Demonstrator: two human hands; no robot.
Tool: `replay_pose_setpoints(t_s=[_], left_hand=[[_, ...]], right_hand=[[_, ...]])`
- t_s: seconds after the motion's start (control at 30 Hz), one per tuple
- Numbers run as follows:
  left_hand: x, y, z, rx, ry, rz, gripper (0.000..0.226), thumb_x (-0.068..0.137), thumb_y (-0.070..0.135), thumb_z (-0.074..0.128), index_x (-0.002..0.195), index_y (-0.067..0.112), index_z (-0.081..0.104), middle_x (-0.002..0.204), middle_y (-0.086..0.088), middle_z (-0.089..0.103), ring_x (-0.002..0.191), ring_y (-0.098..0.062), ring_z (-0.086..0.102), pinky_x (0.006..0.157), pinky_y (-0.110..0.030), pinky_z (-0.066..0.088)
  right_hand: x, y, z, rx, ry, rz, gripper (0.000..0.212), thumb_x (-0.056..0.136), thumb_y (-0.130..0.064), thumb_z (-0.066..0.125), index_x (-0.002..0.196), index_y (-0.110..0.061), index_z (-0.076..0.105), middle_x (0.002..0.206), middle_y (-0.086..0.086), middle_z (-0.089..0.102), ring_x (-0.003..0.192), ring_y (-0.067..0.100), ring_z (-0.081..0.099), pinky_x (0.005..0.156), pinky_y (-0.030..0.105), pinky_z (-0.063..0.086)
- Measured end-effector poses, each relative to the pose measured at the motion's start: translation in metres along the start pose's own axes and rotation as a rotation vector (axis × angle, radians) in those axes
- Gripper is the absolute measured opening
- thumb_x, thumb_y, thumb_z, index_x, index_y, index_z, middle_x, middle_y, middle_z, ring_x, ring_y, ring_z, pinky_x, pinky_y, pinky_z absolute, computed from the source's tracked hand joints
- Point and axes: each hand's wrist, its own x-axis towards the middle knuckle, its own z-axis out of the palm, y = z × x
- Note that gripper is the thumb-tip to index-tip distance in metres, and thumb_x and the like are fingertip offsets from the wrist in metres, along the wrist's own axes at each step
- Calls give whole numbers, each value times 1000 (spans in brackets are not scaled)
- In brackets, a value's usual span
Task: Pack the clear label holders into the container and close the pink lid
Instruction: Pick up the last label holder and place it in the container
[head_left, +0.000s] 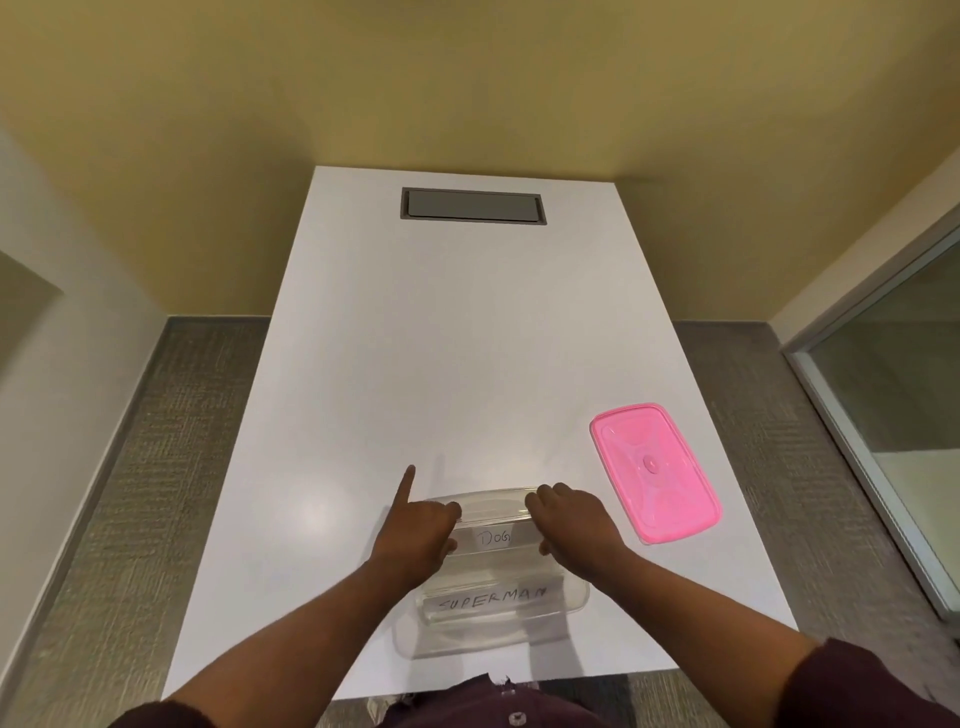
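A clear rectangular container (415, 642) sits on the white table near its front edge. Both hands hold a clear label holder (493, 538) with a paper slip reading "DOG" over the container's far half. My left hand (415, 535) grips its left end, index finger pointing outward. My right hand (574, 522) grips its right end. Another clear label holder (493, 603) reading "SUPERMAN" lies inside the container at its near side. The pink lid (654, 473) lies flat on the table to the right, apart from the container.
The white table (415, 364) stretches away from me, with a grey cable hatch (472, 205) set into its far end. Grey carpet runs along both sides. A glass partition (893, 395) stands at the right.
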Motion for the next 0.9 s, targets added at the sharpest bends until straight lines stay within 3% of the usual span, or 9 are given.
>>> replay_pose_setpoints(t_s=[0.13,0.23,0.47,0.63,0.9], left_hand=[[5,-2,-2,10,-19,-13,27,95,36,56,115,17,57,104,1,73,99,-21,70,121,-51,-20],[8,-3,0,24,-32,-8,24,94,34,57,111,17,58,99,1,74,94,-22,71,121,-52,-21],[14,1,8,45,-60,-30,14,91,26,57,101,16,59,84,0,73,82,-22,72,111,-47,-36],[14,0,11,62,-84,-46,19,91,29,59,106,16,61,86,-2,74,85,-23,72,113,-50,-31],[17,2,16,59,-91,-71,21,93,29,58,111,19,59,97,1,74,99,-21,70,119,-56,-21]], right_hand=[[7,-7,0,-30,-16,10,54,39,-20,96,82,-14,64,69,2,63,57,23,61,49,31,39],[11,-10,0,-64,-13,-2,52,33,-10,93,72,-17,60,61,-1,58,49,20,56,49,29,33],[14,-6,12,-129,-37,-57,48,39,-12,91,72,-19,58,60,-1,56,50,20,56,52,29,39],[16,-9,17,-114,15,-38,40,36,3,76,61,-19,55,49,-2,50,39,20,50,46,26,32],[15,-9,24,-56,62,-19,33,32,6,56,55,-18,54,43,-3,48,33,19,47,44,25,21]])
